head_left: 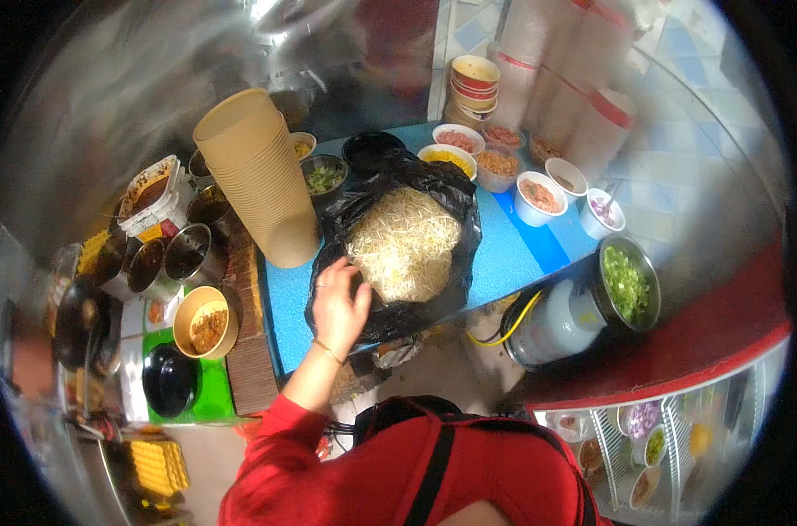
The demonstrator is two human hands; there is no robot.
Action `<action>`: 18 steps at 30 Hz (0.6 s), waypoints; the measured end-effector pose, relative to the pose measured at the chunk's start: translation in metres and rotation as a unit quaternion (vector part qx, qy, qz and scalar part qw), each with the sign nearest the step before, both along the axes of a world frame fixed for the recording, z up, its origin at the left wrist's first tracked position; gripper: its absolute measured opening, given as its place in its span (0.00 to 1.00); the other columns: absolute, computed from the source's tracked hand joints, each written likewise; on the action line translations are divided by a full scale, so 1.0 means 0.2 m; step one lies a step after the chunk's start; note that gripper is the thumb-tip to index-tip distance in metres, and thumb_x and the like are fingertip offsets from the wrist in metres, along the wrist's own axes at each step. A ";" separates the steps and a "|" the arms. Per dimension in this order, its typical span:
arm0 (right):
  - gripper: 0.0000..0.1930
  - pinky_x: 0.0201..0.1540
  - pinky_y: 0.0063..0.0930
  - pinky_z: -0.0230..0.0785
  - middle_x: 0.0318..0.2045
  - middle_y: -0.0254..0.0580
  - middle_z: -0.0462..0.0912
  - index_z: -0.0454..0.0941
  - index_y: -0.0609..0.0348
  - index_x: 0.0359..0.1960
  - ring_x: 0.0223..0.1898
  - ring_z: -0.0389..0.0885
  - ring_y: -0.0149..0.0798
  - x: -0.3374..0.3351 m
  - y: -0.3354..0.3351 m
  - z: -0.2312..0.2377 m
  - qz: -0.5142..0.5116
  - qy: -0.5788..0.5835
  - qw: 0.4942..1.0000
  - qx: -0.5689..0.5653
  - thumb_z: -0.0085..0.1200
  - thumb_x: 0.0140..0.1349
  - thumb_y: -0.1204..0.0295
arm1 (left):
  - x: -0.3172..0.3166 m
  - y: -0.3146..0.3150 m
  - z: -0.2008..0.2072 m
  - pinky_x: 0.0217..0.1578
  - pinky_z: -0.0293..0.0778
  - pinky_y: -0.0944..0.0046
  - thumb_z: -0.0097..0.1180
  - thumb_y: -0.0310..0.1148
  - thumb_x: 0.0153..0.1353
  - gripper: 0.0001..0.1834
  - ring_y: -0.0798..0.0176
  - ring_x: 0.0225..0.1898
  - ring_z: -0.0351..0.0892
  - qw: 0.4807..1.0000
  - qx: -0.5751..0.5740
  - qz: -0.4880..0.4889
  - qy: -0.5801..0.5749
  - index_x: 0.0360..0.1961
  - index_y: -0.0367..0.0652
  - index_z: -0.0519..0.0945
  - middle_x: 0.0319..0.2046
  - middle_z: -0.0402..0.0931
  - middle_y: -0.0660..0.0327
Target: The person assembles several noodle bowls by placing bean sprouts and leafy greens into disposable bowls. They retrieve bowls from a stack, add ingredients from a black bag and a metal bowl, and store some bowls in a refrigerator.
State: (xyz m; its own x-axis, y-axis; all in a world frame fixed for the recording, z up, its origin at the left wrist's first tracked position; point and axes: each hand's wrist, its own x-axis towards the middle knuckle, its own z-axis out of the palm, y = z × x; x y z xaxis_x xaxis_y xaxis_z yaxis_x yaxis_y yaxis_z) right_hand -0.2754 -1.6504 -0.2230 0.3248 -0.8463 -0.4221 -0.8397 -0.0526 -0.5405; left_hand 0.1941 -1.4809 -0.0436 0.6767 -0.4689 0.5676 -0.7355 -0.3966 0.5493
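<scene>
My left hand [339, 307] reaches in over the near-left edge of a black plastic bag [385, 326]. Its fingers are loosely bent and apart, with the thumb spread to the right, and no object shows in the hand. The fingertips are at the left side of a heap of pale bean sprouts [407, 241] inside the opened bag; whether they touch the sprouts or the bag's folds is hard to tell. The bag rests on a blue tabletop [504, 250]. No part of my right hand shows.
Left of the bag leans a tall stack of brown paper bowls [254, 175]. Metal pots [192, 252] of sauce and a bowl of minced topping [206, 322] stand further left. Small topping tubs [539, 197] line the back right. A bowl of chopped greens [626, 285] is at the right.
</scene>
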 end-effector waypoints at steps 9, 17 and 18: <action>0.15 0.27 0.24 0.65 0.20 0.36 0.77 0.74 0.59 0.27 0.22 0.73 0.32 -0.02 0.13 -0.33 -0.077 0.026 0.991 0.108 0.45 0.64 0.60 | 0.27 -0.09 -0.01 0.51 0.64 0.54 0.55 0.32 0.51 0.15 0.44 0.50 0.67 0.998 0.024 -0.038 -0.032 0.39 0.35 0.74 0.47 0.71 0.46; 0.15 0.26 0.25 0.66 0.20 0.38 0.77 0.74 0.60 0.27 0.21 0.73 0.34 0.00 0.21 -0.34 -0.112 0.017 0.986 0.120 0.46 0.63 0.60 | 0.61 -0.42 0.01 0.56 0.59 0.52 0.52 0.39 0.54 0.24 0.44 0.56 0.61 0.986 0.162 -0.019 -0.048 0.48 0.33 0.70 0.52 0.66 0.44; 0.15 0.26 0.26 0.66 0.20 0.38 0.77 0.74 0.60 0.27 0.21 0.73 0.34 0.00 0.23 -0.34 -0.112 0.015 0.986 0.119 0.46 0.63 0.60 | 0.62 -0.44 0.02 0.57 0.58 0.52 0.52 0.39 0.54 0.24 0.44 0.57 0.61 0.984 0.172 -0.020 -0.036 0.49 0.33 0.70 0.53 0.66 0.45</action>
State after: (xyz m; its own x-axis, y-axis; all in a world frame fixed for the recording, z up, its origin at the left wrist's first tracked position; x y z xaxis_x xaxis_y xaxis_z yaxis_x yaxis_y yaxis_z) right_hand -0.2745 -1.6053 -0.2907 0.1248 -0.7712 -0.6242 -0.8314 0.2620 -0.4900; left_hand 0.3173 -1.5685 -0.0402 0.6178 -0.6671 0.4163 -0.7863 -0.5201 0.3336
